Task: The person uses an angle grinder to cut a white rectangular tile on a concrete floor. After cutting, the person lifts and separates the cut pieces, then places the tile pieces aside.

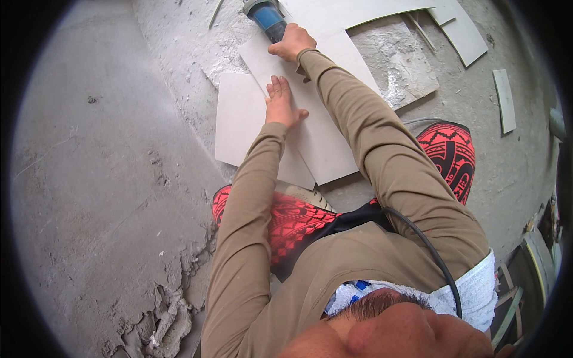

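My right hand [293, 43] is wrapped round the black body of a blue angle grinder [267, 18] at the top of the view. Its front end lies close to the picture's edge, so I cannot make out the disc or whether it touches anything. My left hand [283, 105] presses down with fingers stretched out on a long pale tile [332, 146]. Under that tile a second pale tile [237, 119] sticks out to the left, set at an angle.
Another large pale tile [325, 13] lies beyond, beside a dusty white slab [412, 65]. Cut tile pieces lie right, including a narrow strip [504, 100]. Crumbled mortar [164, 319] borders the lower left. A dark cable [427, 241] runs over my right arm.
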`<state>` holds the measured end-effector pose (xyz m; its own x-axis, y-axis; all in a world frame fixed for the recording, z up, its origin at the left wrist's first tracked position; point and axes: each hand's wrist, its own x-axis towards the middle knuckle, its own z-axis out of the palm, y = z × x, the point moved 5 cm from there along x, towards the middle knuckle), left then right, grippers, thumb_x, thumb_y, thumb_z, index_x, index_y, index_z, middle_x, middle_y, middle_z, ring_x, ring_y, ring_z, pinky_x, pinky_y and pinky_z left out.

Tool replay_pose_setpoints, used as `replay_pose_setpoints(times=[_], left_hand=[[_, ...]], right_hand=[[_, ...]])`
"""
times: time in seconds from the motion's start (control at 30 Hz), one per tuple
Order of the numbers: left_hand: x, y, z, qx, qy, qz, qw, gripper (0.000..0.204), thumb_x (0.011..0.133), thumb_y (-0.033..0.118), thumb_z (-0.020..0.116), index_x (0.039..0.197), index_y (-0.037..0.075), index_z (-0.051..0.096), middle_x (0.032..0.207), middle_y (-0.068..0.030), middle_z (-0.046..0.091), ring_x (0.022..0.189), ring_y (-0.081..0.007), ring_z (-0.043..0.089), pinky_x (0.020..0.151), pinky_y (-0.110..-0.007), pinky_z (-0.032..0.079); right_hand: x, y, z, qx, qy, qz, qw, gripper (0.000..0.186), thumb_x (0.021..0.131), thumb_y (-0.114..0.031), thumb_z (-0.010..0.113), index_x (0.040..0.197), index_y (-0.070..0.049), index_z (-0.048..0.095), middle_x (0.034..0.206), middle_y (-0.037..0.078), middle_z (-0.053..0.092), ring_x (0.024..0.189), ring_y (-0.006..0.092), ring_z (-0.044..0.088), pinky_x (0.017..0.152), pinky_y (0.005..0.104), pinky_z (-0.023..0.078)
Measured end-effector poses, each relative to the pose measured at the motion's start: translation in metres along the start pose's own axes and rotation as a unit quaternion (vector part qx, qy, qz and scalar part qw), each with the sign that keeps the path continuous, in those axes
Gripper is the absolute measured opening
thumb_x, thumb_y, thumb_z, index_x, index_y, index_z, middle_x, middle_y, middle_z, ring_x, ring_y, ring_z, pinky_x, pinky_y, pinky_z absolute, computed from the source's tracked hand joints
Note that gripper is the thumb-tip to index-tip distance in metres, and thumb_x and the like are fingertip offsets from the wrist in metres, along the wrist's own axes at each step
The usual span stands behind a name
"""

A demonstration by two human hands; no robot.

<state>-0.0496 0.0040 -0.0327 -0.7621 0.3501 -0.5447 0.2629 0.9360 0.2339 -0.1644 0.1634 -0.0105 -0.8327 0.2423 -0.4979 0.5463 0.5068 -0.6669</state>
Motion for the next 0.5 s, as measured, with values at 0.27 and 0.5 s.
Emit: replay_pose_setpoints(times=[0.27,0.5], left_hand=[[0.0002,0.0018,-0.0002,0.004,0.001,0.005,1.0,0.122,0.073,0.036,0.084,0.159,0.004,0.004,0.164,-0.0255,0.002,0.151,-0.0461,0.009,0.121,-0.052,0.021],[0.0005,0.0031,-0.0013,0.002,0.004,0.008,1.0,0.121,0.073,0.037,0.084,0.159,0.002,0.007,0.164,-0.0261,0.003,0.151,-0.0463,0.009,0.12,-0.051,0.021]], right_hand=[[-0.0023,0.002,-0.002,-0.004,0.028,-0.013,1.0,0.064,0.065,-0.038,0.076,0.112,0.002,0.063,0.103,0.019,0.072,0.097,0.0288,0.071,0.088,0.0371,0.056],[-0.0018,0.004,-0.0015,-0.005,0.021,-0.008,1.0,0.064,0.065,-0.038,0.076,0.113,0.002,0.061,0.104,0.018,0.071,0.098,0.0291,0.071,0.088,0.0373,0.055]])
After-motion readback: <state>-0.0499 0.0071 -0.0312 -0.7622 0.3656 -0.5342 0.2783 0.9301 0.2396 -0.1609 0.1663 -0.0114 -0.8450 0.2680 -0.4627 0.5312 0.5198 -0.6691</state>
